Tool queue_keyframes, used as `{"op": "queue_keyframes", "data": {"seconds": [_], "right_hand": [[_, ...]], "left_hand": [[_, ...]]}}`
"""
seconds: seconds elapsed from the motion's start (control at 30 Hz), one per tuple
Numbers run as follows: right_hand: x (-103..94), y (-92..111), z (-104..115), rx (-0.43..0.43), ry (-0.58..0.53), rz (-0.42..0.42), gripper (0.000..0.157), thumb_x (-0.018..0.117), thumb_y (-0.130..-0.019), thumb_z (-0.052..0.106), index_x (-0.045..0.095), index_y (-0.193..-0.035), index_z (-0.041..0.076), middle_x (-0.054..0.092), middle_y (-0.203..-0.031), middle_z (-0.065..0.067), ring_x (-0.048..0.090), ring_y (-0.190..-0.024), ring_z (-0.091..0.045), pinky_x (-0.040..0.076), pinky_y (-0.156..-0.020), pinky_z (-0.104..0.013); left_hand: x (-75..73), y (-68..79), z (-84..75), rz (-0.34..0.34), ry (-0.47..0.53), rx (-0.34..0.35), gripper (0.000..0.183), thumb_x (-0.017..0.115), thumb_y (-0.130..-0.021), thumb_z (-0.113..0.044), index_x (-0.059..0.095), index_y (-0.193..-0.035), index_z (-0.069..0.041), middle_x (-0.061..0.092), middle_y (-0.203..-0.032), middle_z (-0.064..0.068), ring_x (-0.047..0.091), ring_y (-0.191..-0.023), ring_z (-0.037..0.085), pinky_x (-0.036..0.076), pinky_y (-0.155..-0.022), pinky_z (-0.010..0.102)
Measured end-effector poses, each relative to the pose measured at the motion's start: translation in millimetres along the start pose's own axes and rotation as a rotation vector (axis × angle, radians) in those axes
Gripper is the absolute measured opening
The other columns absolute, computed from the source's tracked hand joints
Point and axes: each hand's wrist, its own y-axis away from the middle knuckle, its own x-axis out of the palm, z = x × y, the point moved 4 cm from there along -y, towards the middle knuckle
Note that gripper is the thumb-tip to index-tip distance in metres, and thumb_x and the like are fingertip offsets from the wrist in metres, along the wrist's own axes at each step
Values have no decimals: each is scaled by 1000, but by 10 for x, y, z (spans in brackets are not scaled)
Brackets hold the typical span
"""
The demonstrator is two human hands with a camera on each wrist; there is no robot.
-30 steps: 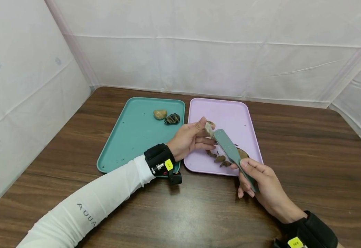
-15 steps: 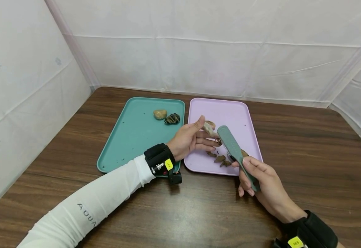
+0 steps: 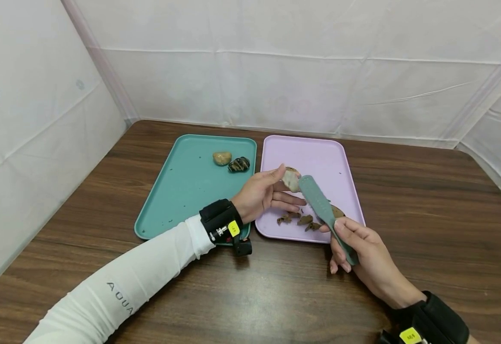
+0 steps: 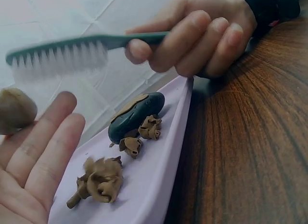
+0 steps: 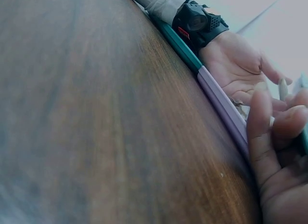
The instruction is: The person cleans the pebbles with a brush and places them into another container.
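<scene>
My left hand (image 3: 263,192) pinches a pale stone (image 3: 291,181) between thumb and fingers over the lilac tray (image 3: 315,153), its lower fingers stretched out. In my right hand (image 3: 364,251) is the handle of a green brush (image 3: 319,203), its head close beside the stone. White bristles (image 4: 60,60) face downward in the left wrist view. Below them on the tray lie several crumpled brown clay pieces (image 4: 102,179) and a dark stone (image 4: 137,117) with a strip of brown clay on top. The right wrist view shows mostly tabletop.
A teal tray (image 3: 190,186) stands left of the lilac one, holding a tan stone (image 3: 222,158) and a dark striped stone (image 3: 239,165). Both trays rest on the brown wooden table (image 3: 427,215). White sheeting (image 3: 250,86) hangs behind and at the sides.
A brown clay bit seen between the left fingers and the brush half a second ago is gone from there; another clay piece now lies on the lilac tray. The pale stone has turned, and the brush has shifted slightly.
</scene>
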Motion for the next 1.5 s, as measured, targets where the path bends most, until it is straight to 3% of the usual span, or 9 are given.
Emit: {"op": "queue_keyframes", "data": {"seconds": [0.23,0.43,0.63,0.87,1.03,1.23,1.37,1.5], "right_hand": [[-3,1,-20,24,32,-59,32,39,-118,18,67,-124,1,54,-70,2,37,-50,-25,64,-61,-36],[-7,11,-5,-11,-4,-10,35,34,-119,14,65,-126,1,54,-72,1,33,-52,-30,63,-60,-35],[-17,13,-13,12,10,-62,34,37,-119,17,68,-124,2,54,-71,2,35,-52,-27,63,-60,-35],[-32,7,17,-51,-35,-54,38,32,-119,15,64,-128,-3,52,-72,0,31,-53,-28,62,-61,-34],[-29,2,1,-26,-35,-12,39,31,-119,15,64,-130,-3,53,-74,2,32,-54,-28,63,-63,-34],[-43,5,4,-44,-35,-57,38,32,-119,16,65,-127,-2,51,-72,0,32,-53,-27,63,-63,-34],[-42,1,10,-70,-64,-29,40,28,-119,14,63,-128,-3,49,-72,-2,30,-53,-28,63,-63,-34],[-33,-4,-2,-43,-51,-22,39,30,-119,16,62,-129,-4,53,-73,1,33,-52,-25,64,-64,-35]], "left_hand": [[6,5,8,43,42,7,47,32,-119,-18,40,-153,15,67,-125,35,78,-91,22,65,-90,41],[5,6,12,35,33,16,42,36,-117,-6,41,-152,16,74,-99,14,78,-83,19,65,-78,29],[10,-5,3,16,21,24,41,38,-117,-6,42,-153,12,73,-104,13,77,-83,18,65,-77,27],[16,2,-5,18,-11,51,41,42,-116,-6,45,-153,10,69,-113,18,78,-86,21,66,-80,31],[30,13,-12,40,-45,65,41,45,-114,-4,48,-154,8,65,-125,22,78,-92,23,65,-88,38],[22,5,-10,39,-60,77,42,45,-114,-3,47,-154,9,56,-141,23,75,-103,25,62,-97,41],[21,6,-6,35,-69,82,42,47,-113,-1,47,-153,11,55,-141,21,75,-104,25,61,-99,42],[18,6,-6,20,-69,92,40,47,-112,0,49,-151,13,59,-137,20,74,-108,27,58,-104,47]]}}
